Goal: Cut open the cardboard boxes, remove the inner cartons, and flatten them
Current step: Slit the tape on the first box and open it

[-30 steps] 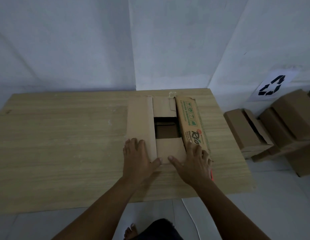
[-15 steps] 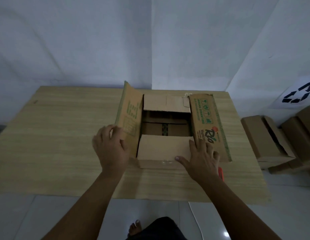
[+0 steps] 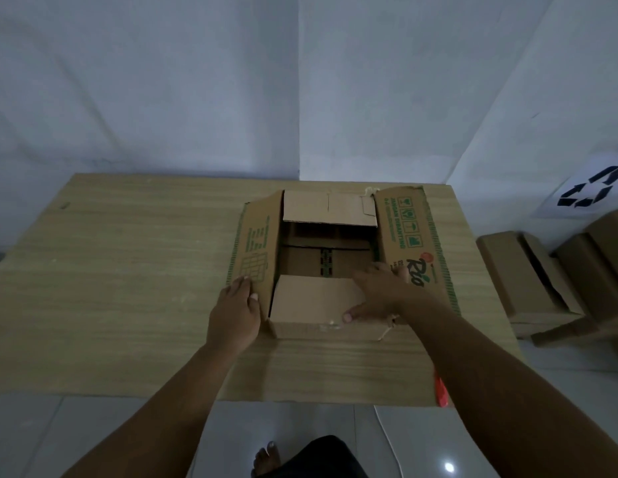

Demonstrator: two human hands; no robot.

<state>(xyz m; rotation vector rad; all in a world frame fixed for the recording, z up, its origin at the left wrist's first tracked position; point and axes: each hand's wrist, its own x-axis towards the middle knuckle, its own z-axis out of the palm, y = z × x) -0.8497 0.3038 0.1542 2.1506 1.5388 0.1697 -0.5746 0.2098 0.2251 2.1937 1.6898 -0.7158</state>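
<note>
A brown cardboard box (image 3: 330,331) with green print stands open on the wooden table (image 3: 128,277). Its four top flaps are spread; the left flap (image 3: 255,253) stands tilted up and the right flap (image 3: 414,243) lies outward. Inside, an inner carton (image 3: 328,260) with a dark tape strip shows in shadow. My left hand (image 3: 236,312) rests against the outside of the left flap near its front corner, thumb on the flap's edge. My right hand (image 3: 383,294) lies on the near flap (image 3: 311,298), fingers reaching over its edge toward the opening.
A red-handled cutter (image 3: 441,391) lies at the table's front edge under my right forearm. Several cardboard boxes (image 3: 531,281) are stacked on the floor at the right, below a recycling sign (image 3: 590,196) on the wall. My bare foot (image 3: 266,460) shows below the table.
The left flap has swung up from lying flat. My left hand shifted to its outer side, and my right hand moved from the box's front right corner onto the near flap.
</note>
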